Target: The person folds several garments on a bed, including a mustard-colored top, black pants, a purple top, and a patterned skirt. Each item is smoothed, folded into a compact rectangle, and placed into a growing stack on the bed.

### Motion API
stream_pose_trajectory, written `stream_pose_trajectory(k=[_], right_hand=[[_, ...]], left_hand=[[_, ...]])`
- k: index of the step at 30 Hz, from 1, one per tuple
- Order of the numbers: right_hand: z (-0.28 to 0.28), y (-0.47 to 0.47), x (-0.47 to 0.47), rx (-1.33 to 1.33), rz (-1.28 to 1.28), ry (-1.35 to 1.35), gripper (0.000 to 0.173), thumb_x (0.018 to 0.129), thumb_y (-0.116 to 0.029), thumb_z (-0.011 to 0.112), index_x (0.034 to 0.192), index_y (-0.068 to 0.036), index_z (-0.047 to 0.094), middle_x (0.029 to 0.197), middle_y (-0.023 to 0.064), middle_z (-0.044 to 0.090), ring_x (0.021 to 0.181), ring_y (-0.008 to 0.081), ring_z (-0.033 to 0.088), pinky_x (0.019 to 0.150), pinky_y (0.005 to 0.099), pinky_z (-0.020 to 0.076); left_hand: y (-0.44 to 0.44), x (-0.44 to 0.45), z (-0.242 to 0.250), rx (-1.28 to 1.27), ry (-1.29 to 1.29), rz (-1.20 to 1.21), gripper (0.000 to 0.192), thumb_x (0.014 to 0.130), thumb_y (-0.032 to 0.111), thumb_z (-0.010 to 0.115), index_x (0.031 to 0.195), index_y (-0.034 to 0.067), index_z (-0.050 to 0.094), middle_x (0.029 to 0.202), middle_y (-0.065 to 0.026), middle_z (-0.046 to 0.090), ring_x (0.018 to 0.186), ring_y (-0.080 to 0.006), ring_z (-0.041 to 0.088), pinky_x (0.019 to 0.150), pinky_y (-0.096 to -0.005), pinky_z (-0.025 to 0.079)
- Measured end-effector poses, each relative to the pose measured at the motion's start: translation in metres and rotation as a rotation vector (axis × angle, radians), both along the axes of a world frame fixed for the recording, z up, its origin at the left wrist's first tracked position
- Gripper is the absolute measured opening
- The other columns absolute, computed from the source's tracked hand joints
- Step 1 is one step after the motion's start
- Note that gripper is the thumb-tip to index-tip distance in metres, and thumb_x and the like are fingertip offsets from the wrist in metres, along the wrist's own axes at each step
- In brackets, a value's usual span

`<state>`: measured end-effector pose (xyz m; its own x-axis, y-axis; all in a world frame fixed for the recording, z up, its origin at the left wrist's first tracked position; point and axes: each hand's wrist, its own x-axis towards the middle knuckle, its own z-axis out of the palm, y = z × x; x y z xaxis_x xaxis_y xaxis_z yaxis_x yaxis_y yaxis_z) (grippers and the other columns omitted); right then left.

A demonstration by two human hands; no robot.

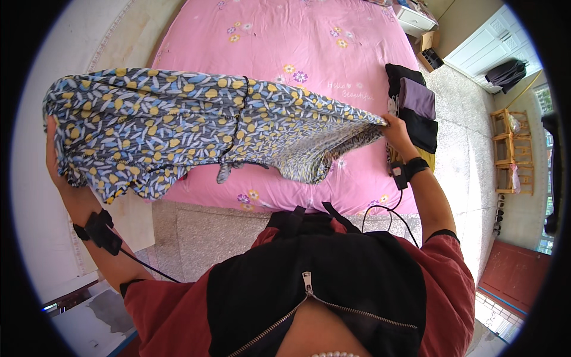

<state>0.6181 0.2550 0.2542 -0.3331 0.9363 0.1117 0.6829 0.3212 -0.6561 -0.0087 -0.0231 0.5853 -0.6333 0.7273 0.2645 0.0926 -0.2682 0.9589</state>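
A garment (178, 118) patterned with yellow, blue and white shapes on dark cloth is stretched sideways above the bed. Its left end bunches over my left hand (52, 149), whose fingers are mostly hidden by the fabric. At the other end, my right hand (395, 131) pinches the narrowed edge of the cloth. A dark cord or seam crosses the garment near its middle, and its lower edge hangs loose. Beneath it lies a pink floral bed sheet (285, 31). Beside my right hand, folded clothes (417, 100) in black, purple and mustard lie along the bed's right edge.
Black cables (379, 207) run from the devices strapped to both wrists. A pale wall (120, 40) stands close on the left. Beyond the speckled floor (464, 129) at right are wooden racks (504, 138), a cardboard box (429, 42) and white cabinet doors (499, 40).
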Motion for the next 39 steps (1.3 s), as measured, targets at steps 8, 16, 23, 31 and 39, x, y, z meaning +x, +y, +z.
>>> stream_pose_trajectory(k=[8,16,23,31,39], right_hand=[[0.069,0.025,0.037,-0.093,-0.112,0.293,0.014,0.094,-0.010,0.062,0.104,0.000,0.065,0.089,0.0035,0.065,0.085,0.0104,0.057,0.079,0.0268,0.0459],[0.133,0.017,0.092,-0.229,-0.134,0.288,0.020,0.097,-0.009,0.058,0.116,-0.003,0.063,0.097,0.0004,0.065,0.090,0.0087,0.059,0.082,0.0254,0.0470],[0.236,0.047,0.139,-0.138,-0.264,0.530,0.027,0.098,-0.012,0.059,0.122,0.000,0.063,0.105,0.0054,0.071,0.091,0.0121,0.067,0.082,0.0265,0.0528],[0.130,0.149,0.044,-0.085,-0.111,0.027,0.019,0.090,-0.016,0.064,0.103,-0.003,0.069,0.087,-0.0001,0.067,0.080,0.0089,0.057,0.073,0.0265,0.0468],[-0.061,0.105,-0.024,-0.020,-0.082,-0.095,0.035,0.090,-0.032,0.069,0.108,-0.002,0.067,0.092,0.0172,0.071,0.084,0.0296,0.069,0.077,0.0380,0.0534]], left_hand=[[0.010,-0.033,-0.019,-0.034,-0.188,-0.026,0.042,0.103,0.023,0.051,0.132,-0.008,0.055,0.128,-0.0186,0.063,0.108,-0.0248,0.068,0.092,-0.0381,0.058],[-0.011,-0.011,-0.016,-0.081,-0.313,0.019,0.046,0.104,0.028,0.048,0.135,-0.005,0.052,0.132,-0.0185,0.061,0.115,-0.0271,0.064,0.098,-0.0419,0.054],[-0.034,0.048,-0.021,-0.134,0.042,0.360,0.047,0.106,0.027,0.044,0.144,0.000,0.045,0.141,-0.0163,0.053,0.119,-0.0236,0.062,0.094,-0.0346,0.056],[0.051,-0.022,-0.160,-0.413,-0.264,-0.199,0.042,0.102,0.013,0.052,0.142,0.001,0.050,0.123,-0.0088,0.064,0.104,-0.0133,0.064,0.093,-0.0272,0.051],[0.080,-0.116,-0.393,-0.957,0.761,-0.072,0.038,0.096,0.017,0.059,0.132,0.007,0.061,0.117,-0.0210,0.068,0.103,-0.0299,0.067,0.090,-0.0355,0.050]])
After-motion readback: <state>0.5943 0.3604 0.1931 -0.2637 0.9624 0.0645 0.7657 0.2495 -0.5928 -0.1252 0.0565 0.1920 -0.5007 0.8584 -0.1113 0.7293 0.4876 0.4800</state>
